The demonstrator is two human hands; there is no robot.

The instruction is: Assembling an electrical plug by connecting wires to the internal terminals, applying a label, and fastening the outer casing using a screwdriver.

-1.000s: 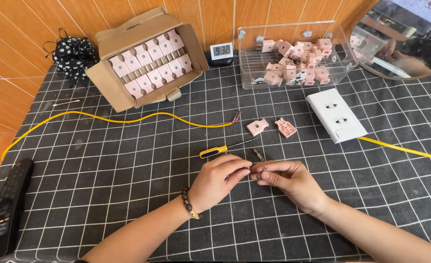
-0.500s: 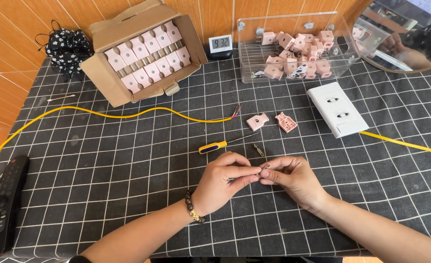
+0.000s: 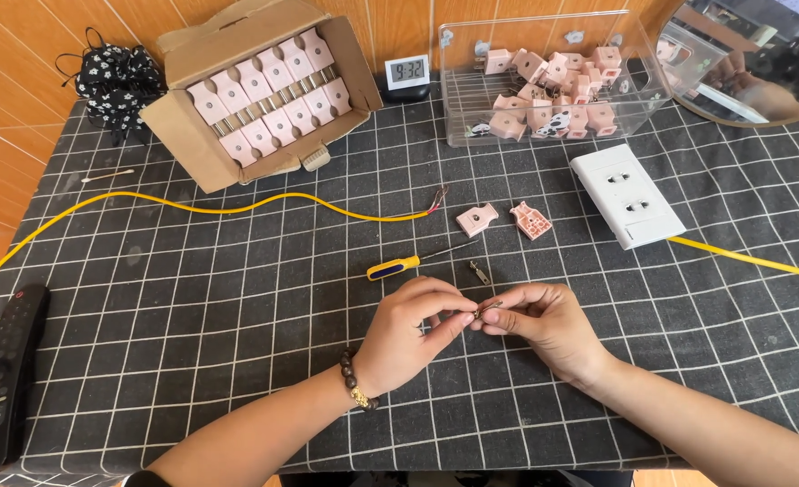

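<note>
Head view, looking down: the left hand (image 3: 408,335) and the right hand (image 3: 544,323) meet fingertip to fingertip over the black grid-patterned tablecloth (image 3: 237,361), both pinching one small metal plug prong (image 3: 487,307) between thumb and forefinger; it sits right at the point where the two grips touch. Just beyond the grip lies a second small metal prong (image 3: 479,271), and beside that, toward the left hand's side, a yellow-and-blue-handled screwdriver (image 3: 396,266). Farther out from the grip rest two pink plastic plug halves (image 3: 506,219), with the bared end of a yellow cable (image 3: 237,206) near them. Off to the right hand's side is a white double socket block (image 3: 627,195). Farthest away stand an open cardboard box of pink plugs (image 3: 255,90) and a clear plastic bin of pink plug parts (image 3: 553,77).
</note>
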